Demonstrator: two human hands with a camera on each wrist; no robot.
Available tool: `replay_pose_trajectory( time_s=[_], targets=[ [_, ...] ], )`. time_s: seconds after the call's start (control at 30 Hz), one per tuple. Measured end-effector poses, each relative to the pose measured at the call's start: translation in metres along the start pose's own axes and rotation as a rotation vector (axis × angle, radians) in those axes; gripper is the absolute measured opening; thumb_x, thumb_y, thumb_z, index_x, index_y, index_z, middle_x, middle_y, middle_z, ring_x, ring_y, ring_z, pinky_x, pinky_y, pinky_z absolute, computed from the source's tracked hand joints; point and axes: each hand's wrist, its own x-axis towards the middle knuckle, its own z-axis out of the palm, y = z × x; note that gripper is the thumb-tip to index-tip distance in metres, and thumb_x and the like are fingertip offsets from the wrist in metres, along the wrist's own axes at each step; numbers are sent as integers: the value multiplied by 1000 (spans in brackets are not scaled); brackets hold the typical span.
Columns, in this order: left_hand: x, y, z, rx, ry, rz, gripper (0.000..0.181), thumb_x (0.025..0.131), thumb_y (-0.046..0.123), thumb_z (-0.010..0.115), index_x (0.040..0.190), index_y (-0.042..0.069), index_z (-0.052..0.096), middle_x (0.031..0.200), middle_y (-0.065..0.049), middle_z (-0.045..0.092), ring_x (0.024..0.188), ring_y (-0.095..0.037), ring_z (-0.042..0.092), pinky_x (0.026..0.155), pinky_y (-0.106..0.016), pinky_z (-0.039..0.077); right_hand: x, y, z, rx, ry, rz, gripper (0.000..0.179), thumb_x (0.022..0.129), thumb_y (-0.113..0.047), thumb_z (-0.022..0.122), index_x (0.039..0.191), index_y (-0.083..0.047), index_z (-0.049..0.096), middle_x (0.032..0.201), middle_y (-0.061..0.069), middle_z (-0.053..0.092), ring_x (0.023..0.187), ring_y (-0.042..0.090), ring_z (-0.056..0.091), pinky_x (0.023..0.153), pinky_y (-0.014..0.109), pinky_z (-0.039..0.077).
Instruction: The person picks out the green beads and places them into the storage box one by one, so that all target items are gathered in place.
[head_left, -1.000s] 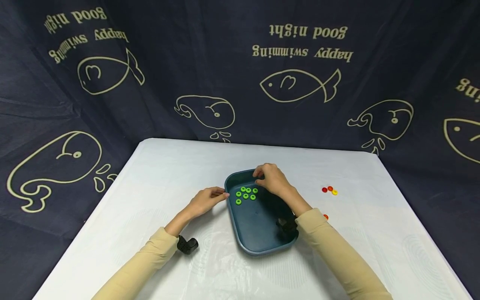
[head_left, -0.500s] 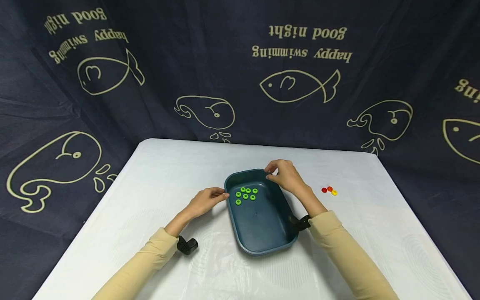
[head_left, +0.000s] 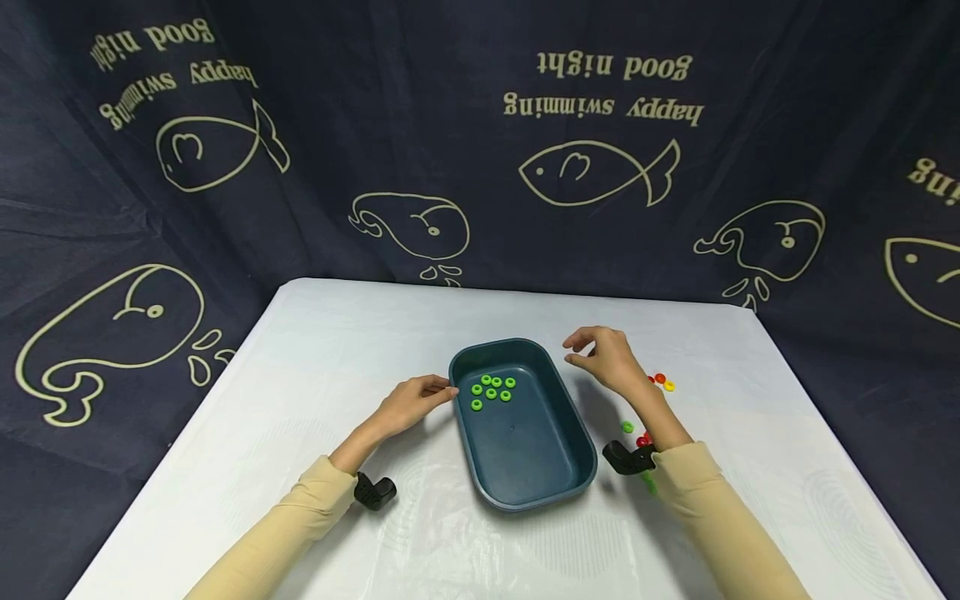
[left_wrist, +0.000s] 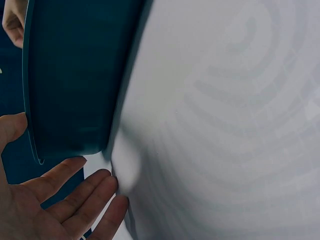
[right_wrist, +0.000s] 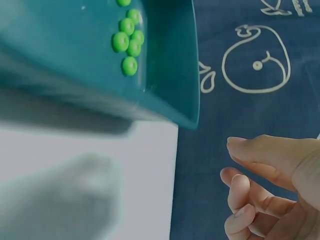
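Observation:
A dark blue-green rectangular tray (head_left: 525,504) sits in the middle of the white table. Several small green rings (head_left: 491,393) lie in its far left part; the right wrist view shows these rings (right_wrist: 127,42) as well. My left hand (head_left: 411,402) is at the tray's left rim. In the left wrist view, that hand's thumb touches the rim while the straight fingers (left_wrist: 95,197) spread along the outside. Beyond the tray's right rim, my right hand (head_left: 606,357) hangs over the table, fingers loosely bent with nothing between them.
Right of the tray lie a green ring (head_left: 627,427) and red pieces (head_left: 642,441), partly covered by the right wrist camera (head_left: 626,457). Farther back are a red piece (head_left: 660,378) and a yellow ring (head_left: 670,386). A dark printed cloth (head_left: 480,150) hangs behind the table.
My right hand has moved from over the tray's far end, past its right rim, to the table side. Pieces right of the tray now show. The left hand stays put.

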Motion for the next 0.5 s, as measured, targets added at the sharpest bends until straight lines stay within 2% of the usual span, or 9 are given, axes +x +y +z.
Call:
replay_pose_trajectory(
  time_s=[0.5],
  targets=[
    [0, 1, 0, -1, 0, 0, 49, 92, 49, 53, 125, 13, 60, 117, -7, 67, 110, -23, 62, 94, -46, 46, -29, 35, -1, 9, 12, 42, 15, 80, -7, 72, 94, -2, 71, 86, 16, 70, 65, 21, 63, 61, 29, 49]
  ],
)
